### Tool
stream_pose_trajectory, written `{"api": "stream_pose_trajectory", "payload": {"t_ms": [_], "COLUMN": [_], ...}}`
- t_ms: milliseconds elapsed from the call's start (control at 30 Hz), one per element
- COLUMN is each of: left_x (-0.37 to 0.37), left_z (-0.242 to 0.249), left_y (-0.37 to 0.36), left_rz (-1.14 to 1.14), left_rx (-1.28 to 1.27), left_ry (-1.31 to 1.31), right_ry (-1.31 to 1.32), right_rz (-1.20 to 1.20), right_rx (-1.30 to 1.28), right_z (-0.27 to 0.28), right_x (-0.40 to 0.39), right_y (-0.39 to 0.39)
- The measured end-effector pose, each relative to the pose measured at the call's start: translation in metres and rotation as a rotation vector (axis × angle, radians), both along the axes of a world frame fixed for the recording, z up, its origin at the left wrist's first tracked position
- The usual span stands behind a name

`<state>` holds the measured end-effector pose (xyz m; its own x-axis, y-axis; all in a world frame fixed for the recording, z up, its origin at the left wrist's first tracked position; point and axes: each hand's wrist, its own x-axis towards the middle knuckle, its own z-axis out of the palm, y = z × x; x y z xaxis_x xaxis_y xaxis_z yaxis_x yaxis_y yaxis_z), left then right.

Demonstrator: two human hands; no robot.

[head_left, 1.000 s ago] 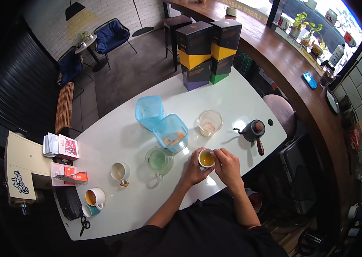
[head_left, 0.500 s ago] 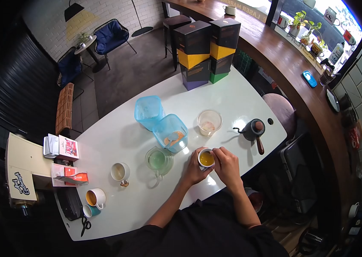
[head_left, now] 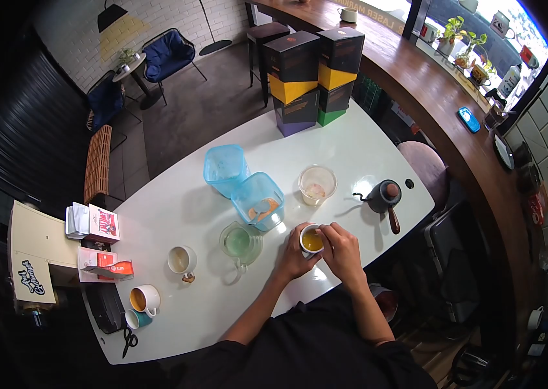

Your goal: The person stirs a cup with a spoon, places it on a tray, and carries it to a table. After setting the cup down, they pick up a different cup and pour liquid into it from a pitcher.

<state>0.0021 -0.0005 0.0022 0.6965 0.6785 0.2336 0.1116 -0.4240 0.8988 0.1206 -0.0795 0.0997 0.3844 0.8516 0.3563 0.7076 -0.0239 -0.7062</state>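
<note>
My left hand (head_left: pixel 294 260) is wrapped around the left side of a small white cup (head_left: pixel 303 250) with yellow-green liquid in it. At the cup's right rim, my right hand (head_left: pixel 344 254) has its fingers pinched together over the edge. What those fingers grip, if anything, is hidden. Left of the cup stands a clear glass jug (head_left: pixel 252 246) with a handle and a greenish inside. Just beyond are a blue translucent container (head_left: pixel 274 191) with orange-brown stuff and a scoop-like shape in it, and a round clear tub (head_left: pixel 327 188) with pinkish residue.
Another blue container (head_left: pixel 222 159) stands behind. A black gooseneck kettle (head_left: pixel 381 200) sits at right, stacked boxes (head_left: pixel 293 81) at the far edge. Toward the left are a pale cup (head_left: pixel 189 259), a white mug (head_left: pixel 152 298), a teal cup (head_left: pixel 136 319) and scissors (head_left: pixel 129 342).
My right hand's fingers have shifted slightly left at the cup's rim. My left hand and the cup stay in nearly the same place.
</note>
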Motion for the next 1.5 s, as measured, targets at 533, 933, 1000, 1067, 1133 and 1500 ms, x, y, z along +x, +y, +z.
{"api": "stream_pose_trajectory", "payload": {"t_ms": [533,933,1000,1067,1133,1500], "left_x": [-0.0015,-0.0011,-0.0010,-0.0014,-0.0016,-0.0007], "left_z": [-0.0001,-0.0005,-0.0007,-0.0030,-0.0008,0.0027], "left_y": [-0.0004,-0.0005,-0.0003,0.0002,-0.0004,0.0000], "left_rz": [-0.004,0.000,0.002,0.004,0.002,0.006], "left_rx": [-0.015,-0.004,-0.014,0.007,-0.004,0.010], "left_ry": [-0.007,0.003,0.012,0.014,0.000,0.017], "right_ry": [0.038,-0.081,-0.075,-0.041,-0.014,-0.051], "right_rz": [0.022,-0.048,-0.046,-0.001,0.024,-0.041], "right_rx": [-0.028,-0.002,-0.007,-0.062,-0.047,-0.028], "right_z": [0.0013,-0.0015,-0.0012,0.0005,0.0015,0.0025], "right_x": [-0.0017,0.0013,0.0010,0.0000,-0.0022,0.0007], "right_y": [-0.0022,-0.0023,-0.0033,-0.0045,-0.0036,-0.0017]}}
